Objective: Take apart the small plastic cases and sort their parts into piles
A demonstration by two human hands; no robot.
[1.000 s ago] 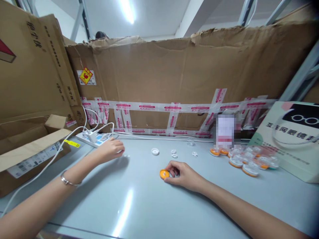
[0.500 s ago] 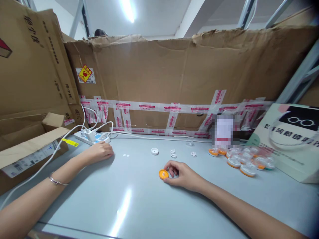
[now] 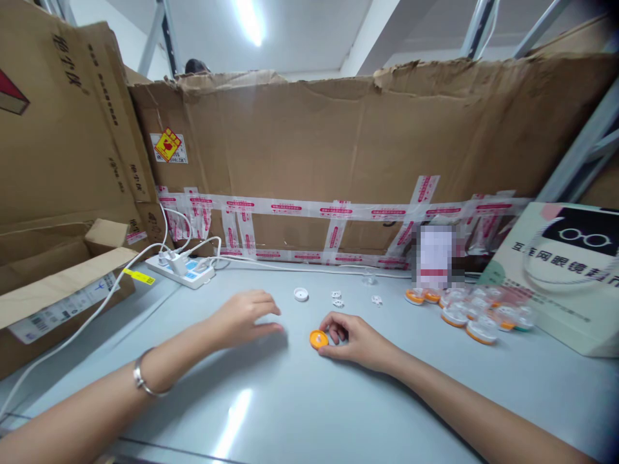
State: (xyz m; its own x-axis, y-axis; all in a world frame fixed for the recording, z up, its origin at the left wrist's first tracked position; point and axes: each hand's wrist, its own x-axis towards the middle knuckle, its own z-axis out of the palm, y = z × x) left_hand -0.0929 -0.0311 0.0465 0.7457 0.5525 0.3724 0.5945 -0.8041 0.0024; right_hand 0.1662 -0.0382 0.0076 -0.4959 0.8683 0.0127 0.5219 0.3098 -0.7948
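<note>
My right hand (image 3: 349, 338) pinches an orange round plastic cap (image 3: 316, 341) by its right edge, close to the tabletop. Inside the cap sits a small pale piece. My left hand (image 3: 251, 317) hovers to the left of it, thumb and fingers apart, with nothing between them. Behind the two hands lies a white round cap (image 3: 300, 296). Some small white plastic pieces (image 3: 337, 303) rest to its right, and another white piece (image 3: 376, 300) lies further right. A small clear plastic part (image 3: 369, 278) stands near the back.
Several clear-topped round items with orange bases (image 3: 481, 330) cluster at the right, before a pale green bag (image 3: 546, 290). A power strip (image 3: 193, 274) with white cables lies back left, beside an open carton (image 3: 62, 296). A tall cardboard sheet (image 3: 300, 148) closes off the back.
My left hand has moved right from beside the power strip toward the orange cap, and its fingers have spread. My right hand stays in place with the cap.
</note>
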